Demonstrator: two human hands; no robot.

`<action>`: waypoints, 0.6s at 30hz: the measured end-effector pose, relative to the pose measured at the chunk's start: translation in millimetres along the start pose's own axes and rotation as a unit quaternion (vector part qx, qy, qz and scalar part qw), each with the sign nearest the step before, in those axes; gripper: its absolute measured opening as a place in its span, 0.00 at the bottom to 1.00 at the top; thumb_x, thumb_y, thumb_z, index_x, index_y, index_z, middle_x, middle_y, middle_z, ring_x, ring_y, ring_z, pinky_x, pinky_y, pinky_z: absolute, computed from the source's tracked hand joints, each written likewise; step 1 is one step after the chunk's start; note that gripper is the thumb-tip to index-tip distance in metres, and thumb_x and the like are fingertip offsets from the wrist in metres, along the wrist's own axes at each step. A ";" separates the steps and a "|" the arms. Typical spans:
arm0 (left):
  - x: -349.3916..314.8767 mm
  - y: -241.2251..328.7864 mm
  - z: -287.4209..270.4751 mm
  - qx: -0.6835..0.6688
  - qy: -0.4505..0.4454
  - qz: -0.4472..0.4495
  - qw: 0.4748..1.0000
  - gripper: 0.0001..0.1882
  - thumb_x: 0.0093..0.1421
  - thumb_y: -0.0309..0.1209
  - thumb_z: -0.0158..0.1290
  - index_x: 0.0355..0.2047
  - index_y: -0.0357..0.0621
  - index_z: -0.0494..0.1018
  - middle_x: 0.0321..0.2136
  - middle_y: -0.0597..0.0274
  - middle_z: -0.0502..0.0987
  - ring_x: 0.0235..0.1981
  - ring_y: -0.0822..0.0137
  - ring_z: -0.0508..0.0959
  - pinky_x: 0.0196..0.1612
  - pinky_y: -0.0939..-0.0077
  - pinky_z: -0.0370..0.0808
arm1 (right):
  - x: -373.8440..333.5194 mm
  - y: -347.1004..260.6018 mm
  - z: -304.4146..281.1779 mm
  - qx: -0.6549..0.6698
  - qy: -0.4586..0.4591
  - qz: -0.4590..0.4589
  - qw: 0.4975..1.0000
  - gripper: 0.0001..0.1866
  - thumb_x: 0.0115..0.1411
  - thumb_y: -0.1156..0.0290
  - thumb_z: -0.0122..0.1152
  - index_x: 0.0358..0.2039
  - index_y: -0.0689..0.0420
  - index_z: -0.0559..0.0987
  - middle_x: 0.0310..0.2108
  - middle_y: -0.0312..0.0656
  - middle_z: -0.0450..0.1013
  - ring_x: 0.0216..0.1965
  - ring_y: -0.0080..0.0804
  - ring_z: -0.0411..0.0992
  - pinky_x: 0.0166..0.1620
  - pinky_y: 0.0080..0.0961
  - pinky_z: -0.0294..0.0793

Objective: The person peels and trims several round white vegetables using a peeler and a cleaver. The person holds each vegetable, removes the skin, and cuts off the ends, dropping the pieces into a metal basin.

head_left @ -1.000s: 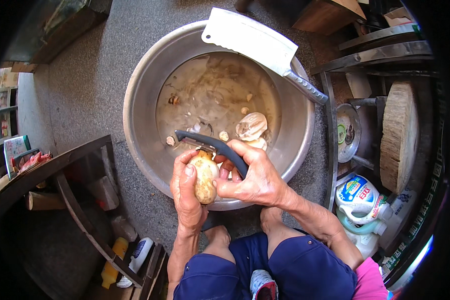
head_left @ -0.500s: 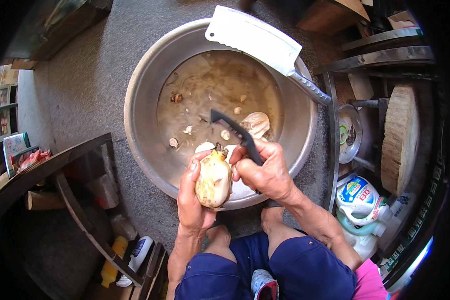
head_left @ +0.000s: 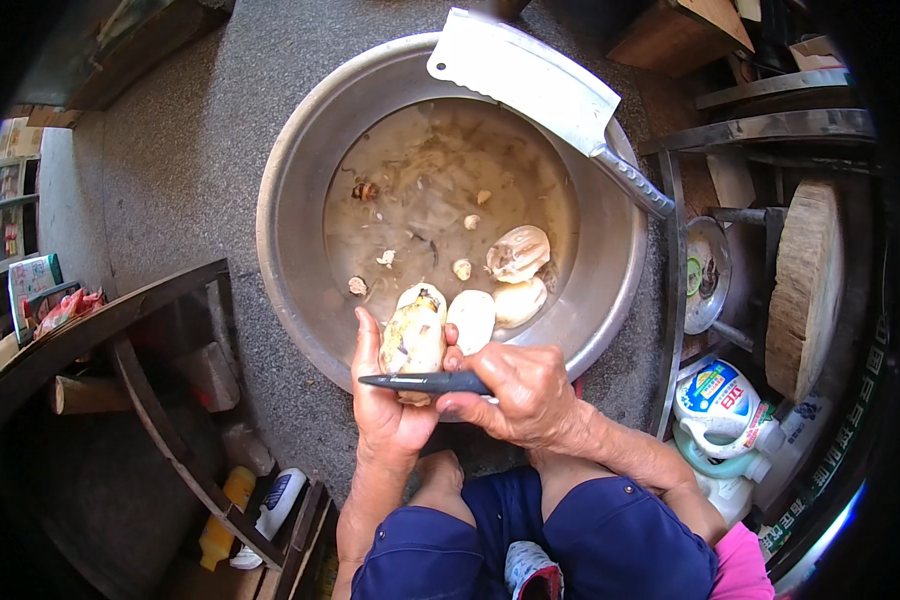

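My left hand [head_left: 388,425] is wrapped round a pale, yellowish-brown section of lotus root [head_left: 410,340], held upright over the near rim of a large metal basin [head_left: 295,225]. In my right hand [head_left: 530,400] is a black-handled peeler [head_left: 420,382], lying sideways across the lower part of the root; its blade cannot be made out. Cloudy brown water [head_left: 440,160] fills the basin's bottom. Peeled pale pieces of lotus root [head_left: 519,254] sit at the basin's near right, and several small cut-off ends [head_left: 365,190] are scattered through the water.
A cleaver [head_left: 530,80] rests across the basin's far right rim, handle outward. At right, a metal rack [head_left: 667,290] holds a round wooden chopping block [head_left: 802,290], a small metal bowl [head_left: 707,275] and detergent jugs [head_left: 715,400]. A wooden shelf [head_left: 160,295] with bottles [head_left: 282,500] stands at left.
My right hand has drawn the peeler toward me, from beyond the root's far end to its lower part, and the peeler now lies level. The left hand keeps hold of the root.
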State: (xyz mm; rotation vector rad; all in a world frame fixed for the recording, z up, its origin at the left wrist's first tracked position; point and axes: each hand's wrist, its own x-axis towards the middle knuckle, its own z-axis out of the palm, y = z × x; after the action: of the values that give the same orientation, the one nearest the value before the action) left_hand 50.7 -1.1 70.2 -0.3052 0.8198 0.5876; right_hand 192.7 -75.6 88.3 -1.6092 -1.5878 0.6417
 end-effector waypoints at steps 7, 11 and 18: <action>3.9 0.6 -9.3 0.022 0.032 0.025 0.999 0.27 0.69 0.51 0.41 0.47 0.37 0.71 0.34 0.44 0.78 0.31 0.53 0.80 0.35 0.64 0.80 | -6.0 12.3 20.3 -0.029 0.004 -0.021 0.999 0.22 0.57 0.50 0.66 0.31 0.60 0.76 0.20 0.39 0.71 0.20 0.34 0.75 0.22 0.29 0.72; -7.2 4.1 -18.6 0.086 -0.072 -0.002 0.994 0.20 0.71 0.47 0.38 0.46 0.44 0.70 0.31 0.37 0.77 0.23 0.51 0.77 0.24 0.64 0.77 | 3.6 55.7 17.9 -0.178 -0.029 0.166 0.969 0.23 0.62 0.51 0.62 0.24 0.59 0.73 0.15 0.46 0.69 0.19 0.42 0.73 0.23 0.33 0.72; -1.5 4.4 -2.2 0.049 -0.037 -0.021 0.998 0.20 0.72 0.47 0.37 0.46 0.45 0.70 0.29 0.36 0.76 0.19 0.51 0.74 0.21 0.66 0.73 | 17.7 34.8 -11.1 0.049 0.026 0.227 0.972 0.24 0.65 0.52 0.58 0.24 0.60 0.71 0.16 0.51 0.69 0.20 0.51 0.73 0.22 0.40 0.70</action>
State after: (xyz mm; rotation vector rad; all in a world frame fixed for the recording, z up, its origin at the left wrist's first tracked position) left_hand 46.0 0.9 69.8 -0.2105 0.7656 0.5144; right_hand 224.0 -57.5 69.6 -1.9124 -1.1321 0.8924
